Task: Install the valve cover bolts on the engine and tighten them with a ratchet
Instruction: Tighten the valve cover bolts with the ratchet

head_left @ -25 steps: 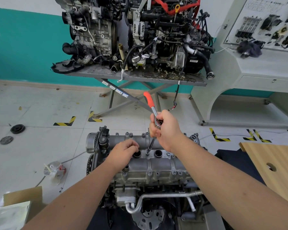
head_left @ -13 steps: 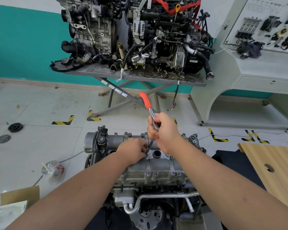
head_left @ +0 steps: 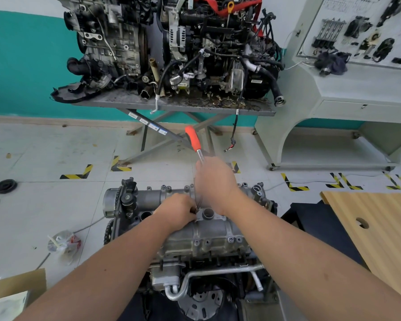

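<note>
Here, as I read the head view:

Engine: the engine [head_left: 195,237] I am working on sits low at centre, its grey valve cover [head_left: 208,230] facing up, with an open round well [head_left: 208,213] just right of the hands.

Ratchet: the ratchet [head_left: 193,141] stands nearly upright over the cover, orange grip on top and leaning slightly left; its thin extension runs down to the cover between the two hands.

Right hand: my right hand [head_left: 214,184] is curled round the ratchet's head and steel shank, below the orange grip; it is blurred.

Left hand: my left hand [head_left: 177,210] rests on the cover, fingers curled at the foot of the extension; whether they pinch it or a bolt I cannot tell.

Bolts: several valve cover bolts [head_left: 196,242] are seated along the near edge of the cover.

Behind: a steel stand [head_left: 171,105] carrying two further engines [head_left: 171,42].

Right side: a pale training console [head_left: 333,84], and a wooden board [head_left: 380,228] with a round hole.

Floor: yellow-and-black corner marks [head_left: 78,173], a crumpled plastic bag [head_left: 63,244], a cardboard box [head_left: 16,286].
</note>
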The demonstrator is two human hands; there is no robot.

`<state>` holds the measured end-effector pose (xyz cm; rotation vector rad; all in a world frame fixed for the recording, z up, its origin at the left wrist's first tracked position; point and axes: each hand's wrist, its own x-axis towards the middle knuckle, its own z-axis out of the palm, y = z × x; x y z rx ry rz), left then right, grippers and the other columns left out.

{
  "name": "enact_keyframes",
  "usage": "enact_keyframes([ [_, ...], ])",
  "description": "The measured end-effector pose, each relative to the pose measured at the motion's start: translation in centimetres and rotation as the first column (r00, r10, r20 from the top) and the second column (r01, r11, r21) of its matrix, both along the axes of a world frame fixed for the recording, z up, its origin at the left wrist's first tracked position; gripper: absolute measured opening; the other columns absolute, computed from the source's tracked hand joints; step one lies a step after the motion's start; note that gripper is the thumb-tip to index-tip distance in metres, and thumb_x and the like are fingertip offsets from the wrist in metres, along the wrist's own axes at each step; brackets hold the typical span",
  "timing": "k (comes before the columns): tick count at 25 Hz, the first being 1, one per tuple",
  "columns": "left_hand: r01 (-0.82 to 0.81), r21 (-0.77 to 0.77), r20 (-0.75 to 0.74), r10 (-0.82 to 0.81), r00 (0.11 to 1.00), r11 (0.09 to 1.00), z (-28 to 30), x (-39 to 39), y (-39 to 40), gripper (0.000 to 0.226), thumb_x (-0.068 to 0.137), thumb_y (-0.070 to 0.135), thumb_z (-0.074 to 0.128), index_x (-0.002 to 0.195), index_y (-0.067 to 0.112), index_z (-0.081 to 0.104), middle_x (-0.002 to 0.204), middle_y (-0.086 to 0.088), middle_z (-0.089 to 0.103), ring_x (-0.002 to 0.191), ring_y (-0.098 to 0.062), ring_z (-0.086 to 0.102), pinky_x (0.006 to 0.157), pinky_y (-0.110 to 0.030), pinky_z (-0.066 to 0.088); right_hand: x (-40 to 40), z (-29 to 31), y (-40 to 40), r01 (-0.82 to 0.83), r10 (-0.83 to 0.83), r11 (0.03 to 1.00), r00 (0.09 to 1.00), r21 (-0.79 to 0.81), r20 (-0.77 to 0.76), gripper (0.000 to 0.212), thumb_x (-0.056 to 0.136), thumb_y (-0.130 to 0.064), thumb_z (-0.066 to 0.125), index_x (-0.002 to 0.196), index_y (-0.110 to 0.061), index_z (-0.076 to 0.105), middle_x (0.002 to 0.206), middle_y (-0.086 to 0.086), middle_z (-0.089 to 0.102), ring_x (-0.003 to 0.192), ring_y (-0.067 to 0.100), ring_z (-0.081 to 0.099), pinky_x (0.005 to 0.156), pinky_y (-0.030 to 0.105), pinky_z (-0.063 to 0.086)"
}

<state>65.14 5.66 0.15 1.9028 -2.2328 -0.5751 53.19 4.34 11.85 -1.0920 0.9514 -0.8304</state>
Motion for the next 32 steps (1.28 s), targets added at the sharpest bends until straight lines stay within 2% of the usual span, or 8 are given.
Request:
enact_keyframes([
  [4,-0.041,-0.003,-0.007,0.041,0.999,0.999,0.0,0.0,0.0,0.016,0.083,0.028,0.071,0.083,0.012,0.070,0.087,-0.002,0.069,0.086,-0.021,0.061,0.069,-0.032,0.050,-0.2,-0.1,0.0,0.055,-0.056,0.998,0.996,0.012,0.073,0.026,0.092,-0.006,0.024,0.070,-0.012,0.038,0.040,-0.001,0.027,0.042,0.014,0.019,0.051,0.031,0.017],
  [8,-0.059,0.015,-0.075,0.060,0.995,0.998,-0.2,0.2,0.0,0.018,0.081,0.023,0.073,0.070,0.014,0.062,0.074,0.003,0.061,0.075,-0.016,0.055,0.057,-0.027,0.037,0.5,0.1,0.2,0.019,-0.019,1.000,0.999,0.009,-0.040,0.023,0.089,-0.005,0.026,0.071,-0.013,0.037,0.040,-0.004,0.028,0.039,0.013,0.021,0.051,0.029,0.019],
  [13,-0.039,-0.015,-0.072,0.038,0.997,0.999,-0.2,0.4,0.0,0.008,0.080,0.016,0.071,0.081,0.008,0.069,0.088,-0.006,0.068,0.084,-0.021,0.060,0.066,-0.028,0.043,0.7,0.2,0.3,0.022,-0.020,0.999,0.999,0.047,-0.037,0.023,0.088,-0.002,0.025,0.071,-0.014,0.036,0.042,-0.003,0.025,0.042,0.014,0.018,0.059,0.037,0.010],
  [18,-0.027,-0.014,-0.062,0.026,0.998,1.000,-0.3,0.4,-0.1,0.011,0.081,0.018,0.069,0.085,0.008,0.071,0.090,-0.005,0.069,0.087,-0.022,0.061,0.070,-0.032,0.049,1.1,0.4,0.1,0.015,-0.012,1.000,0.995,0.025,-0.097,0.020,0.089,-0.007,0.029,0.072,-0.012,0.038,0.041,-0.004,0.031,0.041,0.013,0.023,0.053,0.032,0.017],
  [23,-0.066,-0.005,-0.095,0.065,0.993,0.998,-0.1,0.4,0.0,0.011,0.079,0.019,0.070,0.079,0.009,0.069,0.070,0.002,0.059,0.072,-0.017,0.056,0.055,-0.029,0.034,1.8,0.8,-0.2,0.087,-0.082,0.996,0.986,0.029,-0.146,0.016,0.087,-0.010,0.032,0.073,-0.015,0.034,0.043,-0.001,0.028,0.044,0.016,0.021,0.050,0.031,0.021],
  [27,-0.062,0.010,-0.023,0.062,0.998,0.998,0.2,0.2,-0.1,0.014,0.081,0.020,0.064,0.079,0.006,0.064,0.077,-0.007,0.066,0.074,-0.021,0.061,0.055,-0.030,0.040,1.8,0.6,0.0,0.083,-0.096,0.990,0.989,0.117,0.115,0.023,0.097,-0.007,0.036,0.076,-0.015,0.032,0.051,0.002,0.045,0.052,0.016,0.036,0.055,0.028,0.025],
  [29,-0.057,0.011,-0.008,0.057,0.998,0.998,0.2,0.1,-0.2,0.014,0.082,0.022,0.062,0.082,0.008,0.065,0.081,-0.006,0.067,0.076,-0.021,0.061,0.059,-0.030,0.042,1.7,0.3,0.5,0.056,-0.076,0.992,0.980,0.111,0.185,0.024,0.097,-0.002,0.042,0.077,-0.015,0.039,0.065,0.002,0.065,0.063,0.016,0.052,0.058,0.026,0.032],
  [32,-0.046,0.029,0.032,0.046,0.998,0.998,0.2,0.1,0.0,0.019,0.088,0.026,0.055,0.085,0.010,0.064,0.085,-0.006,0.067,0.073,-0.019,0.054,0.061,-0.030,0.038,2.0,-0.3,1.2,-0.004,-0.034,0.990,0.963,0.142,0.267,0.033,0.095,0.004,0.049,0.077,-0.021,0.039,0.083,0.003,0.073,0.074,0.015,0.065,0.062,0.021,0.043],
])
